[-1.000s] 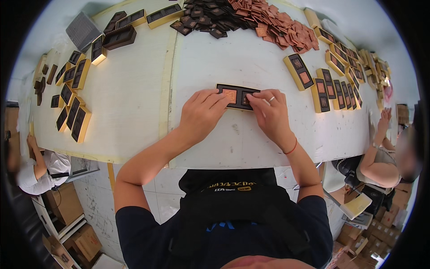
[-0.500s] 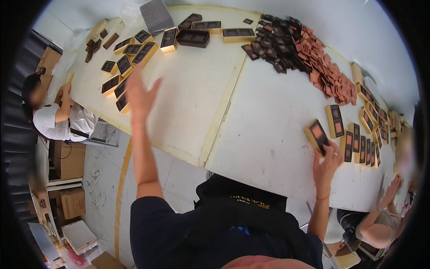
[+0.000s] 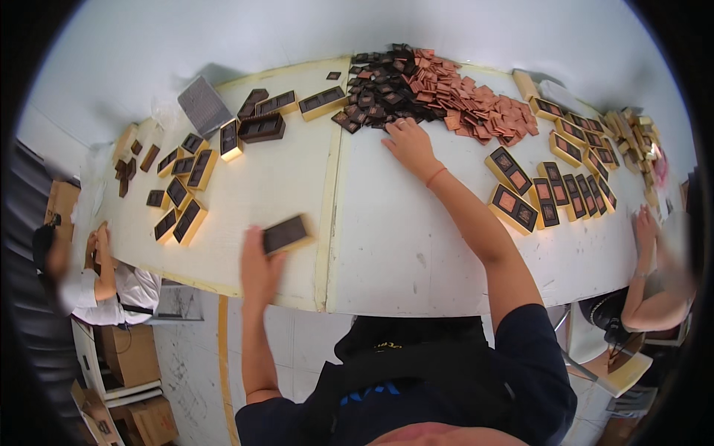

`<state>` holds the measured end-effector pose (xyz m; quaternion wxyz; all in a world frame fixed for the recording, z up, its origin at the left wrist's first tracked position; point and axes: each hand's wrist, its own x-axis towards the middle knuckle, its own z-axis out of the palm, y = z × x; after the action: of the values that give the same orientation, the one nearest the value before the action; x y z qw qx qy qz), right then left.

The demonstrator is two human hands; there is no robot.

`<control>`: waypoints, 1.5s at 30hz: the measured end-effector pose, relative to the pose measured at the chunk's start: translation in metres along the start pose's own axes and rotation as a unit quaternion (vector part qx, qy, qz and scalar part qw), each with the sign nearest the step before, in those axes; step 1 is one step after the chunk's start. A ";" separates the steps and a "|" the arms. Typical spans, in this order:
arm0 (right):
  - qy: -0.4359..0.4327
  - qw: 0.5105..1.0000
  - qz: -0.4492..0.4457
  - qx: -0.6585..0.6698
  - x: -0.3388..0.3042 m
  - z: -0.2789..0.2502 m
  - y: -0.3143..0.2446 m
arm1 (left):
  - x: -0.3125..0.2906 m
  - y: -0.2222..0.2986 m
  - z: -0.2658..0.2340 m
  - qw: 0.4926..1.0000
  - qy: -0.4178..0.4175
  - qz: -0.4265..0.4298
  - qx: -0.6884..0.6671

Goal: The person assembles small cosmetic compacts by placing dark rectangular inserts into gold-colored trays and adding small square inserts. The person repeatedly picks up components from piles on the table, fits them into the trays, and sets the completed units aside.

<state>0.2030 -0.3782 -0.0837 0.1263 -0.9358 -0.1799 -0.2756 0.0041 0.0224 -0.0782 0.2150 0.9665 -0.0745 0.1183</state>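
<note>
My left hand point(image 3: 262, 269) is closed on the left end of a gold box point(image 3: 287, 233) with a dark insert, lifted over the near table; both are blurred by motion. At the near edge of a heap of dark, flat square packets point(image 3: 370, 100) is my right hand point(image 3: 411, 143), palm down with its fingers bent onto the packets. What its fingertips hold, if anything, is hidden. Copper-coloured square packets point(image 3: 483, 111) are heaped just to the right. Farther right lies a gold box point(image 3: 513, 209) with dark and copper squares in it, beside several similar ones.
Gold boxes with dark inserts point(image 3: 201, 170) stand at the left, near a dark brown tray point(image 3: 262, 128) and a grey ribbed block point(image 3: 206, 105). A seam point(image 3: 328, 223) crosses the white table point(image 3: 401, 253). One person point(image 3: 111, 290) sits at the left, another point(image 3: 654, 275) at the right.
My left hand has come back from the left boxes with a gold box. My right hand has let go of its box at the right and moved to the dark heap. The view has turned right.
</note>
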 end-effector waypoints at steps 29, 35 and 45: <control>-0.135 0.948 0.017 0.286 -0.095 -0.120 -0.048 | 0.085 0.183 0.092 0.955 -0.114 0.196 -0.190; -0.069 0.962 -0.003 0.263 -0.104 -0.117 -0.048 | 0.071 0.183 0.091 0.919 0.029 0.332 -0.213; 0.010 0.975 0.220 -0.020 -0.019 -0.049 0.096 | 0.074 0.190 0.092 0.905 0.054 0.386 -0.170</control>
<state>0.2038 -0.4864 -0.0677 0.1665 -0.9521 0.0371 -0.2539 0.0561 -0.1942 -0.0643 0.3175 0.8031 -0.4491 0.2292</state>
